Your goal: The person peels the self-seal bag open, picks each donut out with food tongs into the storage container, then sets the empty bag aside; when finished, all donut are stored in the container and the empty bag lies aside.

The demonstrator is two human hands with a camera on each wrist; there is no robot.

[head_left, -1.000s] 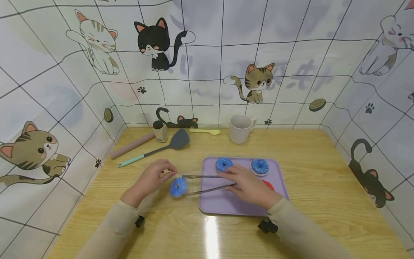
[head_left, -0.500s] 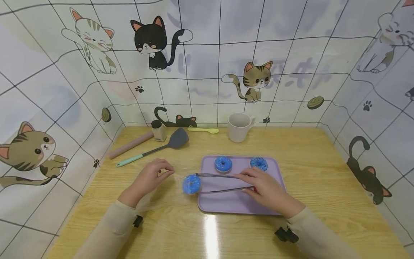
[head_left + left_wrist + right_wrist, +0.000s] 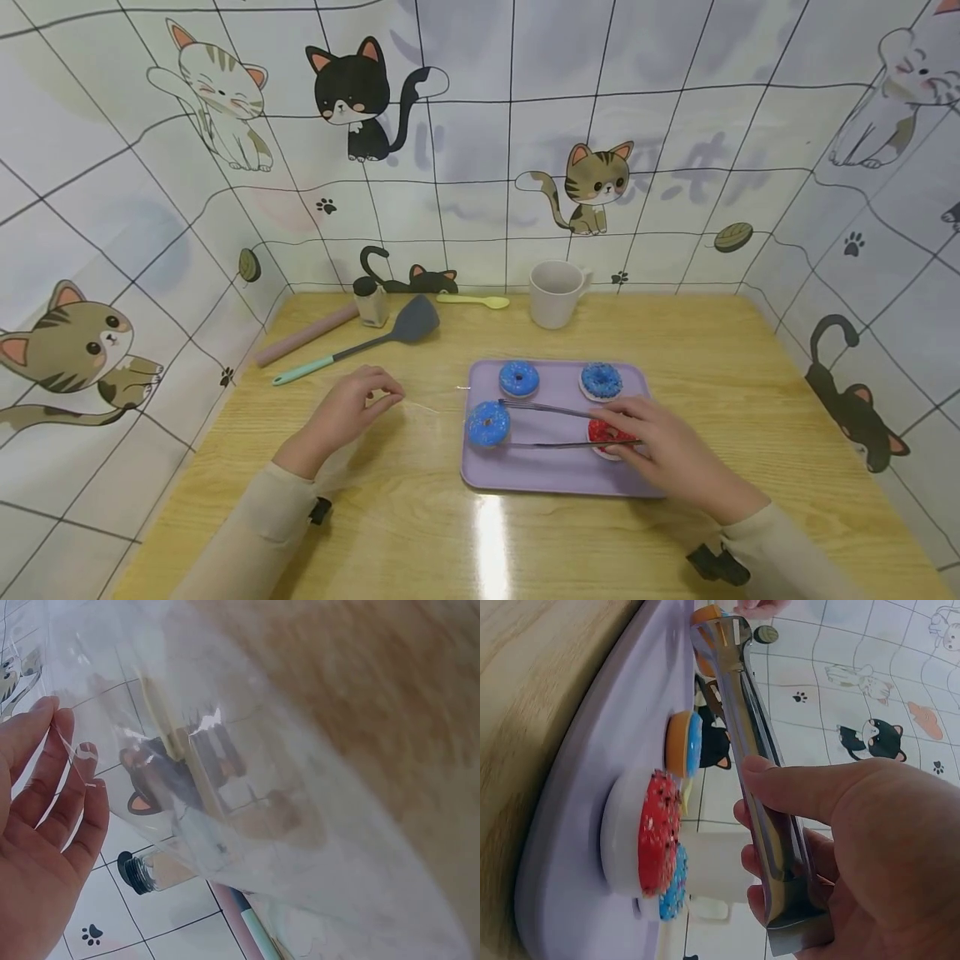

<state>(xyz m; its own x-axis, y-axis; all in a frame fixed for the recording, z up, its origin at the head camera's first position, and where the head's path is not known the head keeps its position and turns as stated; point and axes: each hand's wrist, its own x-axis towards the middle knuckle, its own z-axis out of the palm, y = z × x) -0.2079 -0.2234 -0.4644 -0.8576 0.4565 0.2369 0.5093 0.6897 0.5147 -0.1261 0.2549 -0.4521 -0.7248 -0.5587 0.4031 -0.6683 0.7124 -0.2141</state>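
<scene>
My right hand [image 3: 667, 446] grips metal tongs [image 3: 547, 407]. A blue doughnut [image 3: 480, 434] sits between the tong tips over the left side of the purple tray [image 3: 551, 478]; whether it touches the tray I cannot tell. With thumb and fingertips, my left hand [image 3: 341, 423] pinches the edge of a clear plastic bag [image 3: 337, 795], left of the tray. Two more blue doughnuts lie along the tray's back: a smooth one [image 3: 529, 386] and one thick with sprinkles [image 3: 602, 385]. Under the tongs and right hand, a red doughnut [image 3: 660, 832] is partly covered.
Behind my left hand lie a grey spatula [image 3: 415, 322] with a mint handle, a pinkish rod [image 3: 307, 335] and a black-capped jar [image 3: 371, 307]. Along the back wall are a yellow spoon [image 3: 472, 301] and a grey mug [image 3: 553, 300]. Cat-printed sheeting [image 3: 480, 150] encloses the table.
The tongs have carried the blue doughnut rightward, from beside my left hand to over the tray. My right hand moved right with them; my left hand stays nearly still, holding the bag.
</scene>
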